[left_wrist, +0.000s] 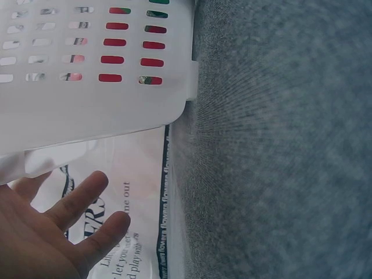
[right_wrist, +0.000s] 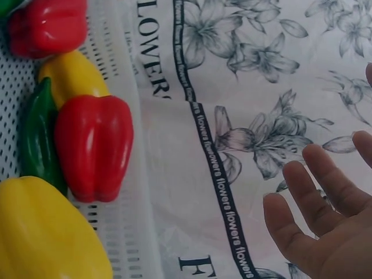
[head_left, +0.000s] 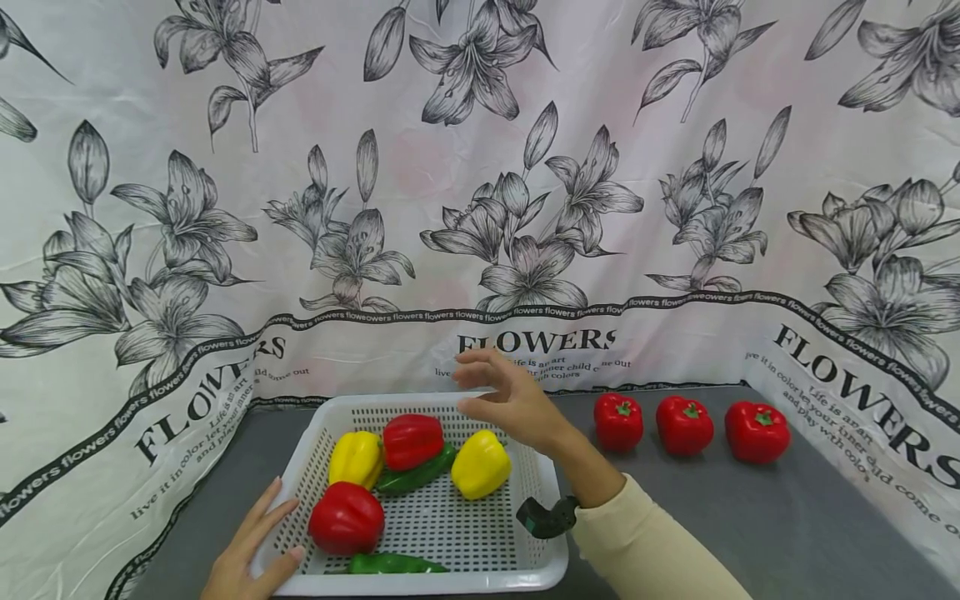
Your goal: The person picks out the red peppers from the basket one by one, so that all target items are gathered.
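A white perforated basket (head_left: 480, 557) stands on the grey table. In it lie two red bell peppers, one at the back (head_left: 412, 442) and one at the front left (head_left: 347, 518). A yellow bell pepper (head_left: 356, 458) is at the left and another yellow bell pepper (head_left: 481, 465) at the right. Long green peppers lie at the middle (head_left: 416, 473) and along the front wall (head_left: 397, 564). My left hand (head_left: 251, 550) is at the basket's left rim, fingers spread. Above the basket's back right part my right hand (head_left: 506, 400) hovers, fingers loosely bent, holding nothing.
On the grey table (head_left: 675, 517), right of the basket, three red bell peppers (head_left: 618, 422) stand in a row near the back. A white flower-printed cloth (head_left: 525, 250) hangs behind and along both sides. A dark device (head_left: 547, 517) is strapped to the right wrist.
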### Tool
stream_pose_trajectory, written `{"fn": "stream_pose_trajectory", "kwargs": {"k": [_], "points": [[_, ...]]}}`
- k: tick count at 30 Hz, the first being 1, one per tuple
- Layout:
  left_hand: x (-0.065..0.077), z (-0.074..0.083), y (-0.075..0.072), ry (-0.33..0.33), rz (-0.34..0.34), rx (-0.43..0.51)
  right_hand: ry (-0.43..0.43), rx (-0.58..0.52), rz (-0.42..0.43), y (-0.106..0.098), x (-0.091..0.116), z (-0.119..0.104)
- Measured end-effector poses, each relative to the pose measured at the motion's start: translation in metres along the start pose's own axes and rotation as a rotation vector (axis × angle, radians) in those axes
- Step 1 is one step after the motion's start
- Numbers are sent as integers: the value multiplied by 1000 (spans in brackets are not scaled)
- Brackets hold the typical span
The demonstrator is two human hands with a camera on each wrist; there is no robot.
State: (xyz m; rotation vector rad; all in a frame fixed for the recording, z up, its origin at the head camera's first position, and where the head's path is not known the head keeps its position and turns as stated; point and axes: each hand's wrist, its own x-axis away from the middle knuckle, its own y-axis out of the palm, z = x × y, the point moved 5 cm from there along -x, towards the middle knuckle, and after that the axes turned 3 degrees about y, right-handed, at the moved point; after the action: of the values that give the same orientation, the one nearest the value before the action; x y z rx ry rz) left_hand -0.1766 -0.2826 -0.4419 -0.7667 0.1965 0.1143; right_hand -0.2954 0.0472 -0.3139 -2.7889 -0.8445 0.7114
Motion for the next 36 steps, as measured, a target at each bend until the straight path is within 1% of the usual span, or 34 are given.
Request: {"fn": "stream_pose_trajectory", "kwargs": {"k": [3, 10, 15, 22, 27, 29, 33, 36], "points": [[0, 0, 0, -3, -3, 3, 10, -3, -14, 4, -3, 4], [-2, -3, 1, -51, -46, 23, 50, 37, -50, 14, -9, 21], [-2, -3, 1, -75, -59, 17, 86, 40, -70, 23, -16, 31], [-2, -3, 1, -61, -42, 15, 110, 74, -89, 29, -20, 39], [-2, -4, 2, -85, -51, 18, 122, 108, -101, 33, -24, 45], [-2, -4, 2, -89, -55, 23, 140, 124, -103, 36, -26, 47], [-2, -4, 2, -83, -53, 26, 161, 144, -116, 41, -28, 51], [-2, -3, 2, -64, -39, 28, 163, 164, -130, 45, -28, 53]]}}
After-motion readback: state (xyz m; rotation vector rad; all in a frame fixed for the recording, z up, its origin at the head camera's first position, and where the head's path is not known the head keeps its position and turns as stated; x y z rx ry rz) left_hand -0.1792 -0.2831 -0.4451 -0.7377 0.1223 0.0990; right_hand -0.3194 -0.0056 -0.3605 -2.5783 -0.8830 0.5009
